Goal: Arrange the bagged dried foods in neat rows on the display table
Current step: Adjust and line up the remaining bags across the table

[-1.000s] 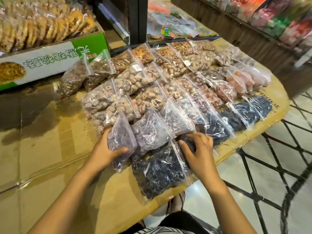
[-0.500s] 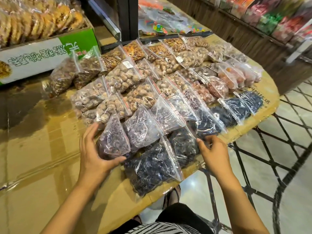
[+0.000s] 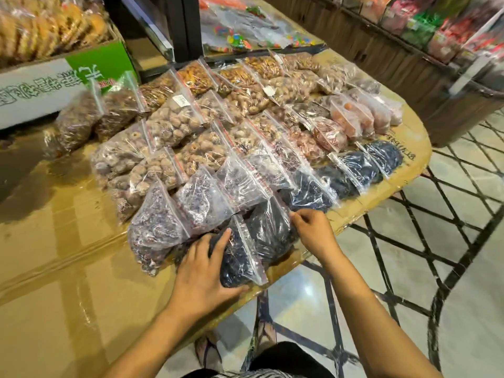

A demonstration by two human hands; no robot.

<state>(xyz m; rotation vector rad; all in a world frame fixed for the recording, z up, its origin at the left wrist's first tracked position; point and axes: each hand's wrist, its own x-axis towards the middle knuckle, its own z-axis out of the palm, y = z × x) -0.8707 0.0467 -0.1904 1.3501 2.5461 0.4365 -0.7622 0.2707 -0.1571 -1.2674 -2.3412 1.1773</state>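
At the near edge of the counter (image 3: 68,241), we are clasping the nearest bag of dark dried fruit (image 3: 240,264) in our left grip (image 3: 203,271) while our right grip (image 3: 313,231) is pinching the edge of the dark bag beside it (image 3: 270,230), below the rows of bags (image 3: 245,126).

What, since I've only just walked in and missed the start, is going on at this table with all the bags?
A person is lining up bagged dried foods on the table. Their left hand grips the nearest dark bag at the table's near edge, thumb beneath it. Their right hand pinches the edge of the neighbouring dark bag. Behind these, rows of bags already lie slanted and overlapping, so the front row seems the last to be tidied.
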